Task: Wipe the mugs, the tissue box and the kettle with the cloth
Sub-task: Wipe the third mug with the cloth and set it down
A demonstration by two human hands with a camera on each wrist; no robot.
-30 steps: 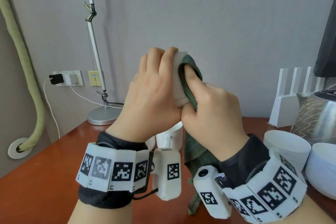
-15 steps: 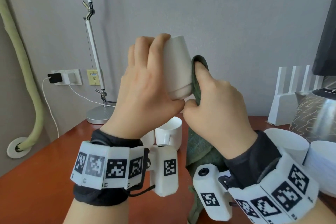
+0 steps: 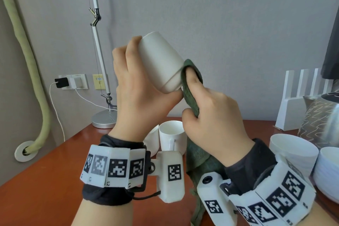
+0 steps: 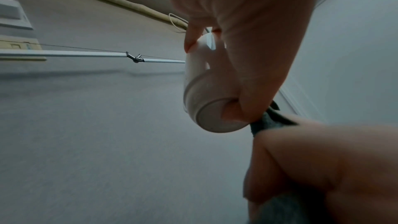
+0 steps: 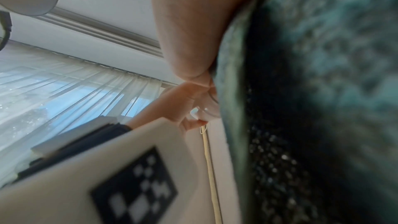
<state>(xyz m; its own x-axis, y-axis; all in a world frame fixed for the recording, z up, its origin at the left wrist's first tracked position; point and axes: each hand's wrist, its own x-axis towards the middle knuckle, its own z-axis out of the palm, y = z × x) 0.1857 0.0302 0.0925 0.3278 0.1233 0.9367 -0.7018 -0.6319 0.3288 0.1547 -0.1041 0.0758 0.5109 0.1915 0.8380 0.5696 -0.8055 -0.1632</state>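
Note:
My left hand [image 3: 143, 86] grips a white mug [image 3: 161, 64] in the air above the table, tilted with its base down and to the right. My right hand [image 3: 207, 112] pinches a dark green cloth [image 3: 190, 95] and presses it against the mug's base edge, while the rest hangs down to the table. The left wrist view shows the mug's base [image 4: 211, 113], my thumb across it and the cloth [image 4: 267, 122] beside it. In the right wrist view the cloth [image 5: 312, 91] fills the right side. Another white mug [image 3: 172, 134] stands on the table. A zigzag-patterned tissue box [image 3: 313, 121] and a shiny kettle [image 3: 334, 115] are at the right edge.
White bowls [image 3: 293, 152] are stacked on the red-brown table [image 3: 45, 180] at the right. A lamp base [image 3: 104, 119] and its pole stand at the back left, with a white slotted rack [image 3: 297, 112] at the back right. Wall sockets and a cable are on the left.
The mug has tipped in my left hand and shows more of its side. The cloth and my right hand have slid from the mug's side down to its base.

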